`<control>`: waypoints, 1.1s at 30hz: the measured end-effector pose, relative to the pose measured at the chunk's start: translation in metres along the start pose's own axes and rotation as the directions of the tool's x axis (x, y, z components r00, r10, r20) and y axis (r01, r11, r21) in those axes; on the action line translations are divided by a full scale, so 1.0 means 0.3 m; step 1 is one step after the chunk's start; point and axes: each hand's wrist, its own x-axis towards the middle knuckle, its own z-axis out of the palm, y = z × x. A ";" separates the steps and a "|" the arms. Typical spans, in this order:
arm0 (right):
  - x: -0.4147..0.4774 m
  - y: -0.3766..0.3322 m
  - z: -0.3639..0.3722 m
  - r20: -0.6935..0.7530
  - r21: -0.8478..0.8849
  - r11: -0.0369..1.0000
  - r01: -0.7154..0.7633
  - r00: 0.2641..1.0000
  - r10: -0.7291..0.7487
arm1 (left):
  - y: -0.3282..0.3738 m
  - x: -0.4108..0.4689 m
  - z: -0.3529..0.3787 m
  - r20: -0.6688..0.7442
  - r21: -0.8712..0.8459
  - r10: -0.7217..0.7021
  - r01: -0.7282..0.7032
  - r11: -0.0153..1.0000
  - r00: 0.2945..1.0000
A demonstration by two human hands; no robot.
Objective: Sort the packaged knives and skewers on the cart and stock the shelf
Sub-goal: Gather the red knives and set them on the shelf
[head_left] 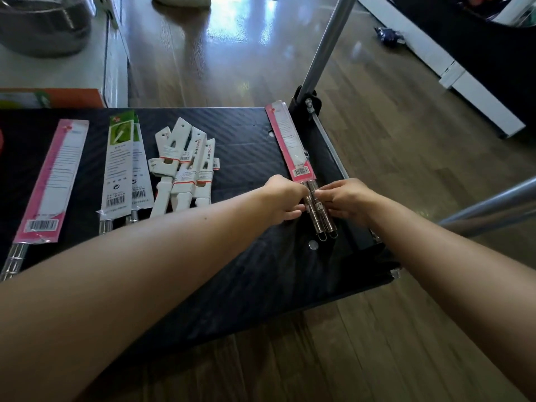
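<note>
Seemingly mid-sort: left hand (282, 195) and right hand (345, 198) both pinch the pink-carded knives (290, 143) together on the cart (246, 134); white packs (185, 169) lie grouped, shelf unstocked.

Both hands meet at the cart's (249, 134) right edge — left hand (282, 195) and right hand (345, 198) pinch the metal handles (317, 210) of two pink-carded packs (290, 143). Leftward lie white packs (185, 166), green packs (124, 166) — another pink pack (52, 181).
</note>
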 end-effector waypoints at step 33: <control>-0.115 -0.182 0.198 0.055 0.190 0.980 0.051 0.997 -0.063 | 0.035 -0.092 -0.277 -0.210 0.027 0.182 -0.181 0.983 0.961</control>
